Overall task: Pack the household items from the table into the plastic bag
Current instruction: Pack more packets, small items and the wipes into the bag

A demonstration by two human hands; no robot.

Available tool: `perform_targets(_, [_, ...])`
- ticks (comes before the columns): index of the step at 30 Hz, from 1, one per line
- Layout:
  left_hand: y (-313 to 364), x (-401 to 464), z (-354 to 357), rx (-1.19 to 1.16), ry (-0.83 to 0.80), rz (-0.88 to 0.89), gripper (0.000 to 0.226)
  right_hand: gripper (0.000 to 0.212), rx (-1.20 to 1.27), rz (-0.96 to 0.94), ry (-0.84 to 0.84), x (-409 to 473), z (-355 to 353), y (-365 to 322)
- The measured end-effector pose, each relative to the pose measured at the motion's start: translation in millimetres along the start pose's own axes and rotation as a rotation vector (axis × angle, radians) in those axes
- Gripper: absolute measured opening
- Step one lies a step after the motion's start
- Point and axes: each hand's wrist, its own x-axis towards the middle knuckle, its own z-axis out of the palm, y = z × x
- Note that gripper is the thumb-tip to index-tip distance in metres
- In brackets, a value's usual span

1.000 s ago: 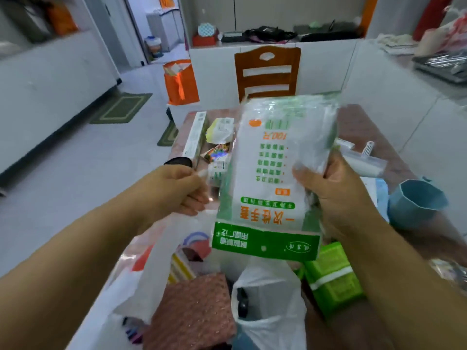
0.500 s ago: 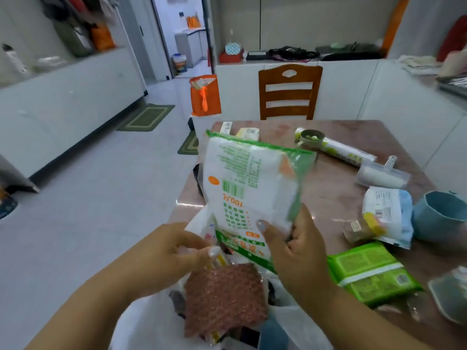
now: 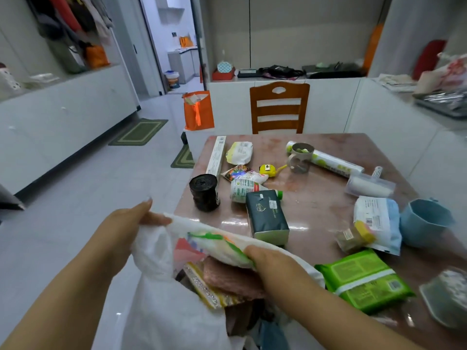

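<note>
Right hand (image 3: 275, 266) presses glove packet (image 3: 217, 245) into plastic bag (image 3: 161, 299), left hand (image 3: 126, 228) gripping its rim.

Reddish table (image 3: 316, 205) – black bag roll (image 3: 204, 192), green wipes (image 3: 364, 280), blue cup (image 3: 424, 222)

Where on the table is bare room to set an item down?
Bare table lies between the dark tissue pack and the lint roller, and along the far edge by the chair. The left side around the black bag roll is crowded.

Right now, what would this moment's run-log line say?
step: glove pack entering plastic bag | left hand: holds bag rim open | right hand: pushes pack in | table: several items unpacked
</note>
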Motion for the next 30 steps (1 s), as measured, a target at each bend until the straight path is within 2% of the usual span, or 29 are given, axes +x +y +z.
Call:
perform_targets(3, [4.6,4.7,0.8,0.053,0.016,0.001,0.057,0.044,0.078,0.022,-0.093,2.2,-10.9,-18.1])
perform_targets(6, [12.9,11.2,3.4,0.047,0.062,0.029,0.057,0.06,0.158,-0.087,-0.173,5.6,-10.5,-22.5])
perform_targets(8, [17.0,13.7,6.6,0.051,0.07,0.069,0.054,0.057,0.075,-0.131,-0.243,12.2,-0.9,-17.7])
perform_targets(11, [17.2,19.5,13.7,0.047,0.071,0.084,0.053,0.049,-0.008,-0.011,-0.288,29.7,13.4,-5.5])
perform_targets(16, [13.7,29.6,16.0,0.041,0.106,0.082,0.056,0.052,0.075,0.085,-0.377,55.9,24.0,0.2])
perform_targets(20, [21.5,28.2,19.0,-0.03,0.101,0.13,0.063,0.057,-0.172,0.185,-0.39,66.9,34.9,0.3])
perform_targets(21, [23.9,28.2,18.9,-0.025,0.108,0.15,0.063,0.063,-0.143,0.199,-0.389,70.1,34.2,1.6])
perform_targets(24, [25.3,24.7,18.1,0.053,0.073,0.232,0.064,0.085,0.21,0.168,-0.403,72.7,16.0,2.1])
perform_targets(25, [25.3,20.4,18.8,0.074,0.042,0.256,0.061,0.085,0.315,0.168,-0.414,72.1,9.2,4.1])
perform_targets(27, [25.7,9.9,22.2,0.083,-0.029,0.29,0.059,0.071,0.432,0.258,-0.432,66.5,-8.5,3.8])
perform_targets(28, [27.0,3.5,25.9,0.078,-0.069,0.299,0.057,0.065,0.395,0.29,-0.445,63.5,-16.8,6.2])
perform_targets(30, [29.5,-7.6,35.0,0.084,-0.172,0.297,0.052,0.06,0.141,0.279,-0.475,56.0,-32.4,12.7])
